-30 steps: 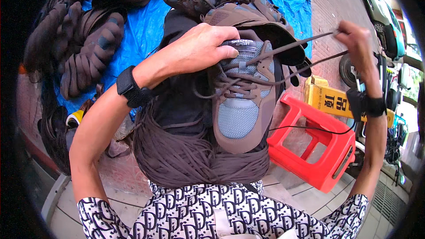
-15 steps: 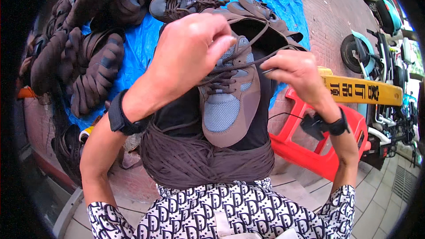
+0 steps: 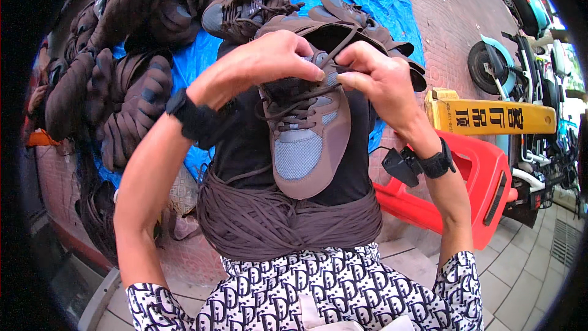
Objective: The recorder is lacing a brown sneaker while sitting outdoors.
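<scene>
A brown sneaker [image 3: 306, 147] with blue-grey mesh on its toe lies across my lap, toe toward me, its dark lace [image 3: 300, 96] partly threaded through the eyelets. Over the upper eyelets on the left side, my left hand [image 3: 266, 61] is closed, thumb and fingertips at the shoe's throat. What it pinches is hidden. Opposite it, my right hand [image 3: 380, 76] pinches the lace beside the top eyelets, thumb against forefinger. A loose length of lace rises between the two hands. A thick bundle of brown laces [image 3: 288, 224] rests on my lap below the toe.
Nested stacks of brown shoes [image 3: 135, 101] lie at the left on a blue tarp [image 3: 383, 9]. Another laced sneaker [image 3: 245, 12] sits beyond my hands. On the right are a red plastic stool [image 3: 484, 190], a long yellow box [image 3: 490, 113] and parked scooters [image 3: 490, 64].
My right hand has moved left and up to the shoe's eyelets. My left hand has lowered beside the throat. The lace stretched out to the right is now drawn in close.
</scene>
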The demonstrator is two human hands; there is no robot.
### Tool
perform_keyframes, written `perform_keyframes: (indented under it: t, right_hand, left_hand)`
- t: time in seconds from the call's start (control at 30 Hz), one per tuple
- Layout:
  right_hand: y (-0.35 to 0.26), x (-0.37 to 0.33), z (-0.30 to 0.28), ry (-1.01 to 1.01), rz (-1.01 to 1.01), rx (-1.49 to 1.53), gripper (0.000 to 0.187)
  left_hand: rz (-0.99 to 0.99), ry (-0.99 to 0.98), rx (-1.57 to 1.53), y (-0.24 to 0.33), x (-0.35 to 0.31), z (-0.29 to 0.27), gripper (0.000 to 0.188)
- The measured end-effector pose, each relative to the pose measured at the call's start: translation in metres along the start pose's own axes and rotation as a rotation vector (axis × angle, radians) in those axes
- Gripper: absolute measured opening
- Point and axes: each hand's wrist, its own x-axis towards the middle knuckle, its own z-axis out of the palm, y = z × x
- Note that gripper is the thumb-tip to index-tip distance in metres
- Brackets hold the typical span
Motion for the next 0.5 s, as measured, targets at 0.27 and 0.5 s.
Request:
perform_keyframes:
  t: [0.27, 0.5]
  right_hand:
    - [0.002, -0.003, 0.011, 0.087, -0.299, -0.207, 0.01]
    - [-0.003, -0.007, 0.013, 0.107, -0.346, -0.459, 0.008]
  left_hand:
    - [-0.038, -0.146, -0.239, -0.005, 0.008, 0.0, 0.021]
    - [0.048, -0.217, -0.405, -0.007, 0.003, -0.002, 0.012]
